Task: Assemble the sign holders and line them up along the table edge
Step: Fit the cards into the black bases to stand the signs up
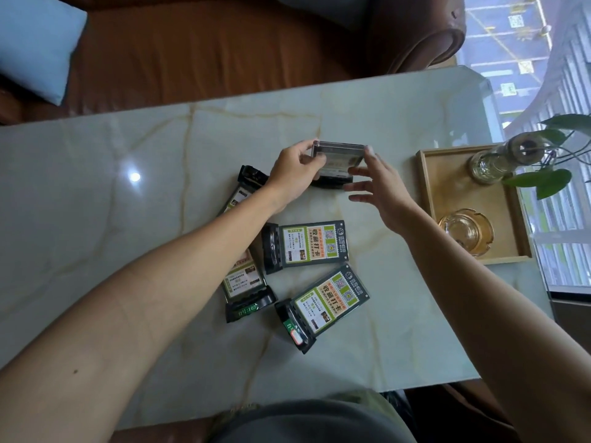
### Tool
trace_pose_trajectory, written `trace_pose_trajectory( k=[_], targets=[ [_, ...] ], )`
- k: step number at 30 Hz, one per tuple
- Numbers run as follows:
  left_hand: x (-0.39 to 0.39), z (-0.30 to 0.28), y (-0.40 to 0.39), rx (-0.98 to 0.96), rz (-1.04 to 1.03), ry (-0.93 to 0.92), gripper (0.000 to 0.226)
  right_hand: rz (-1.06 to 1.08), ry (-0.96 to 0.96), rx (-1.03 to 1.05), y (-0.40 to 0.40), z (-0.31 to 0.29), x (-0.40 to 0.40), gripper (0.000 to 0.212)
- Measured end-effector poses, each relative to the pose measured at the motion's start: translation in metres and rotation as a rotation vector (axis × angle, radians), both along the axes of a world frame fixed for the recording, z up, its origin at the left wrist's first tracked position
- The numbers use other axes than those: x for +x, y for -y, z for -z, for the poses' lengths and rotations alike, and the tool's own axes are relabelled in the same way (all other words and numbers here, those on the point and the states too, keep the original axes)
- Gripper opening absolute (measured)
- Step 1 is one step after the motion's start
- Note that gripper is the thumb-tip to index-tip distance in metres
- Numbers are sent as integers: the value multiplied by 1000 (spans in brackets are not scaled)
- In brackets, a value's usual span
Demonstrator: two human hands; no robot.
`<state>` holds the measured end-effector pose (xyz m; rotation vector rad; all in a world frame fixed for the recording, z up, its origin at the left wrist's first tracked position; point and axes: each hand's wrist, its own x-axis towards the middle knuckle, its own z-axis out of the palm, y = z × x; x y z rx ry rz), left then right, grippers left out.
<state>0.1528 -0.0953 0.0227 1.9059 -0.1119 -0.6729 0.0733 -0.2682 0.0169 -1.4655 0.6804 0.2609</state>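
Two bare hands are meeting at a clear acrylic sign holder with a black base (339,159), which is standing upright near the middle of the pale veined marble table (128,219). The left hand (292,172) is gripping its left edge with curled fingers; the right hand (379,190) is touching its right edge, fingers spread and fairly straight. Four more holders with green printed cards are lying flat nearer the person: a far holder (244,190) partly under the left forearm, a middle holder (307,246), a near-left holder (244,282) and a near-right holder (329,298). A wooden tray (447,193) is sitting at the right.

Both hands (295,169) (380,190) hold an upright sign holder (339,156) on the table (128,187).
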Motion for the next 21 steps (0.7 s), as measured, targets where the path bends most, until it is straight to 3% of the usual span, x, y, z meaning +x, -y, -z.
trace_pose_trajectory(
  k=[3, 7, 10, 15, 18, 21],
  targets=[
    [-9, 3, -1, 73, -56, -68, 58, 50, -17, -39, -7, 3, -8, 47],
    [-51, 17, -14, 218, 65, -98, 23, 176, -136, -121, -16, 24, -51, 33],
    [-88, 31, -25, 296, 297, -177, 18, 162, -237, -136, -31, 43, -103, 11],
    [-134, 55, -39, 496, 524, -225, 35, 129, -430, -233, -67, 67, -178, 16],
    [-150, 68, -49, 608, 611, -190, 52, 82, -537, -150, -87, 80, -205, 11],
    [-160, 80, -57, 666, 671, -127, 53, 200, -594, -21, -102, 92, -220, 8]
  ],
)
